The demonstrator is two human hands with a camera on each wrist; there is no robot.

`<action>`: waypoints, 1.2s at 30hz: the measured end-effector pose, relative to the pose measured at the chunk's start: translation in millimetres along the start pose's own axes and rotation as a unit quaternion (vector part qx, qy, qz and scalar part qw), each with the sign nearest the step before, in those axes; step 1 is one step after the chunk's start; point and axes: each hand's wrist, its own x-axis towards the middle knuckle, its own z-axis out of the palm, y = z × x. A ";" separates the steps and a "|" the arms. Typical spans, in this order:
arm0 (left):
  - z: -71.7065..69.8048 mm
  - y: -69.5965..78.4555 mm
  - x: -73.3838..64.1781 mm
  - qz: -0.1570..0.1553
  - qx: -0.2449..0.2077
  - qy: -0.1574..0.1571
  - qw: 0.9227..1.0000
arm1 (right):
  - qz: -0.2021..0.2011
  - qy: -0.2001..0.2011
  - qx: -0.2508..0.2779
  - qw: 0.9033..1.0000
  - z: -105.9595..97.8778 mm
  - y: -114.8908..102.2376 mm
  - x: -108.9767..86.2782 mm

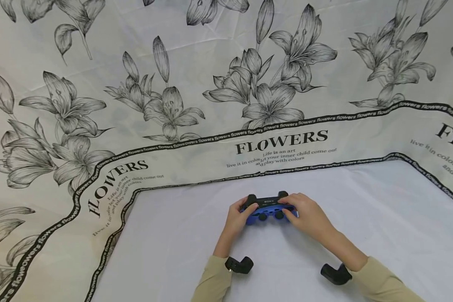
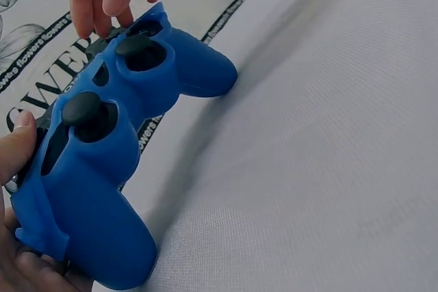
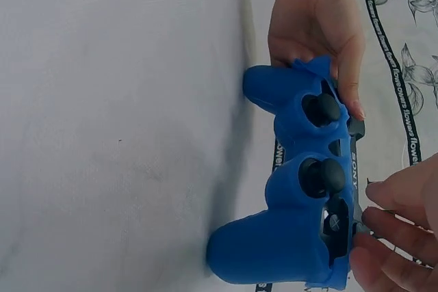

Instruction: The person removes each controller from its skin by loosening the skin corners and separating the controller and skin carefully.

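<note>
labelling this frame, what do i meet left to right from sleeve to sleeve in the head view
Left sleeve, left hand, blue-and-black controller, right hand, right sleeve.

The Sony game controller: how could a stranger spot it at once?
In the head view, find the white surface below the flower-printed cloth. Toward its far edge, the Sony game controller is held between the left hand and right hand. Its bright blue cover sets it apart from the all-black wrist cameras nearby.
</note>
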 end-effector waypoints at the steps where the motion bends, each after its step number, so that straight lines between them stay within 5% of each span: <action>1: 0.8 -4.4 2.5 -0.004 -0.003 0.002 1.000 | 0.000 -0.002 -0.006 1.000 -0.2 -0.2 0.3; 8: 1.5 -9.7 6.1 0.001 -0.011 0.006 1.000 | 0.027 -0.038 -0.018 0.999 -4.0 -0.7 2.5; 10: 0.4 0.7 1.3 0.004 -0.005 0.004 1.000 | 0.031 -0.045 -0.023 0.998 -3.9 -0.6 3.3; 15: -0.2 0.4 0.0 0.028 0.013 0.003 1.000 | 0.030 -0.056 -0.045 0.997 0.0 0.1 5.6; 18: 0.9 -8.2 3.5 0.026 0.009 0.005 1.000 | 0.030 -0.058 -0.058 0.996 2.5 -0.7 7.5; 27: -0.2 -8.7 3.6 -0.007 0.000 0.008 1.000 | -0.010 -0.023 -0.084 0.996 7.3 -3.4 3.8; 36: 0.3 -10.3 3.3 0.012 0.013 0.010 1.000 | -0.042 0.001 -0.078 0.996 8.9 1.2 1.0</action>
